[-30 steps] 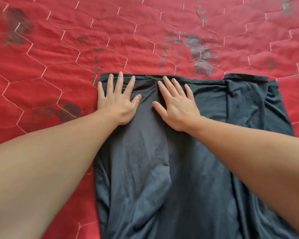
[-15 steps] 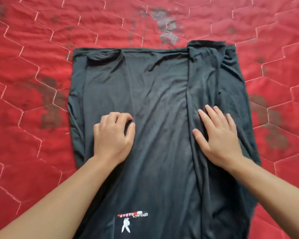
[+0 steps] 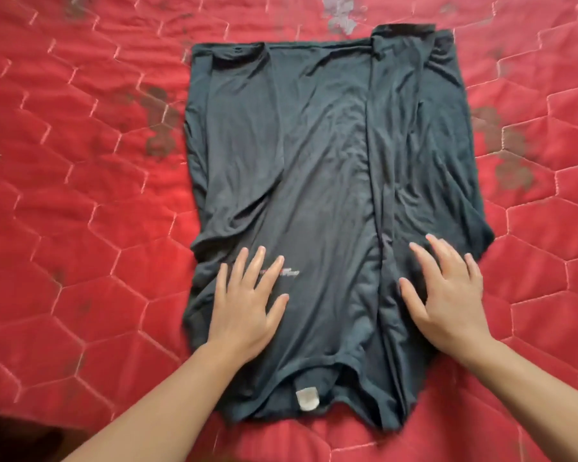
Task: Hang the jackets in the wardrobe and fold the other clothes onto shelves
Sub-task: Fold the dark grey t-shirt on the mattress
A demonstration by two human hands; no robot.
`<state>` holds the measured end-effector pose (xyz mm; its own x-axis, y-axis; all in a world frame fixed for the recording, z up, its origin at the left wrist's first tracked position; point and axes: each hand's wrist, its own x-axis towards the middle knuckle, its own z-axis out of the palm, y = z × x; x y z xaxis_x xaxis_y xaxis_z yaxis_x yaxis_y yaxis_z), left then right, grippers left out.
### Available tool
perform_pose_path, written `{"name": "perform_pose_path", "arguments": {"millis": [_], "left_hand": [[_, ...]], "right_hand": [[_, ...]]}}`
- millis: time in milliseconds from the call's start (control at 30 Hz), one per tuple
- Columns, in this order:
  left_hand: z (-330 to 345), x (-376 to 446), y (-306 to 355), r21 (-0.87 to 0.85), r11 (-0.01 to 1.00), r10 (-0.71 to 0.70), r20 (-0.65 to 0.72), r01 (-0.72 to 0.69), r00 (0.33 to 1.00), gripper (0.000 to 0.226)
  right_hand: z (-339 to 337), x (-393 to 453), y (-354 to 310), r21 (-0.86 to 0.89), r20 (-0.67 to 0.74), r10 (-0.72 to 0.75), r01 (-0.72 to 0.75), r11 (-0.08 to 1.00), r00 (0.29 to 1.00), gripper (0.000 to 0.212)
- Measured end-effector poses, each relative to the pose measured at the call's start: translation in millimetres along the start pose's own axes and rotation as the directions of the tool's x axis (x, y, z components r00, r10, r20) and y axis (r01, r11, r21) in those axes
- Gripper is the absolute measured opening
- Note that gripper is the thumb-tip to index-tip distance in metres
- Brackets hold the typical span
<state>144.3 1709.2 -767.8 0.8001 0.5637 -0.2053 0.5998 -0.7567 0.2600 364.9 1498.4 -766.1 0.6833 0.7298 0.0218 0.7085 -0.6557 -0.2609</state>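
Note:
A dark grey T-shirt (image 3: 327, 168) lies flat on the red quilt, its sides folded inward into a long rectangle. Its collar and a white neck label (image 3: 307, 399) point toward me, the hem lies at the far end. My left hand (image 3: 247, 305) rests flat on the shirt's near left part, fingers spread, partly covering a small printed logo (image 3: 289, 272). On the near right part, over the folded-in right side, my right hand (image 3: 447, 295) lies flat with fingers straight. Neither hand grips the cloth.
A red quilted bedspread (image 3: 80, 195) with hexagon stitching and faded dark patches surrounds the shirt on all sides. A dark strip (image 3: 10, 435) shows at the bottom left corner, past the quilt's edge.
Both hands have slid down the shirt toward me, from the hem to the chest near the collar. The left fingers, curled half a second ago, are straight again. The view has pulled back.

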Motion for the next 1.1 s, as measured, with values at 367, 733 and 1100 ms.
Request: {"name": "perform_pose_path", "arguments": {"millis": [367, 733, 1100], "left_hand": [[-17.3, -70.6, -19.6, -0.351, 0.884, -0.365, -0.111, 0.307, 0.924, 0.014], [-26.5, -108.0, -22.8, -0.455, 0.890, -0.015, -0.094, -0.030, 0.995, 0.016], [-57.2, 53.3, -45.3, -0.820, 0.128, -0.607, 0.381, 0.559, 0.698, 0.036]], "right_hand": [[22.6, 11.0, -196.0, 0.558, 0.215, 0.015, -0.135, 0.819, 0.977, 0.017], [23.5, 18.3, -208.4, 0.546, 0.347, 0.241, -0.404, 0.733, 0.906, 0.046], [21.8, 15.7, -199.2, 0.472, 0.501, 0.071, -0.341, 0.813, 0.862, 0.047]]}}
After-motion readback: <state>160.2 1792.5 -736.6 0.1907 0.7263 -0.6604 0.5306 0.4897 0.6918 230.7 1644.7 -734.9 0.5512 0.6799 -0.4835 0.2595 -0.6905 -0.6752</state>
